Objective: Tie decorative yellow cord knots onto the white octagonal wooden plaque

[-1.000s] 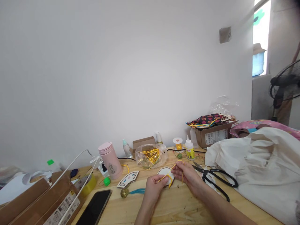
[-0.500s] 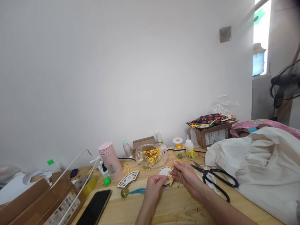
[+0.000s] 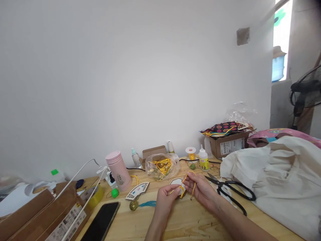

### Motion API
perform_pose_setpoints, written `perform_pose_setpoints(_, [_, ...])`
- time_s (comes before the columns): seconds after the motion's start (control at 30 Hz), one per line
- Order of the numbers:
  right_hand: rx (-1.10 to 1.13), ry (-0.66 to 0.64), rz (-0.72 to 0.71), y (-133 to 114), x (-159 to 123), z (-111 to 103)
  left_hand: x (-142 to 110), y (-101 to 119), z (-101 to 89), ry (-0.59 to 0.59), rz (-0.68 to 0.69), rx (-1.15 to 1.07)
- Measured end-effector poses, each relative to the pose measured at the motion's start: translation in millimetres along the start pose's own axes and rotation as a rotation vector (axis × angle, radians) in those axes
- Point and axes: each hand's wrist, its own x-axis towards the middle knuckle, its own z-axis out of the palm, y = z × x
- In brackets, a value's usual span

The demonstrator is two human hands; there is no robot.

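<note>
Head view: my left hand (image 3: 166, 198) and right hand (image 3: 201, 190) pinch yellow cord (image 3: 193, 190); white hexagonal plaque (image 3: 176, 181) at twelve o'clock partly hidden behind them.

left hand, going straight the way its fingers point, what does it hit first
Past the yellow cord it pinches, the left hand likely meets the white hexagonal tile first; depth is unclear.

Yellow cord (image 3: 194, 190), pink tumbler (image 3: 118, 172), blk fabric (image 3: 220, 127) w/ pink dots
</note>
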Motion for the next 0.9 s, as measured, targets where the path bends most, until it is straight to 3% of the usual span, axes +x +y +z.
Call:
perform_pose_setpoints(0.4, [-0.039,-0.022,0.019,2,-3,4,-1,-2,2.3,-0.002,-0.069,0.023])
perform_pose_setpoints(0.63, [-0.13,-0.044,0.031,6,-9,10,-2,-4,4.2,-0.033,-0.016,0.212])
perform_pose_setpoints(0.9, [0.049,0.158,0.023,-4,-1,2,1,-4,3.1,0.067,-0.076,-0.025])
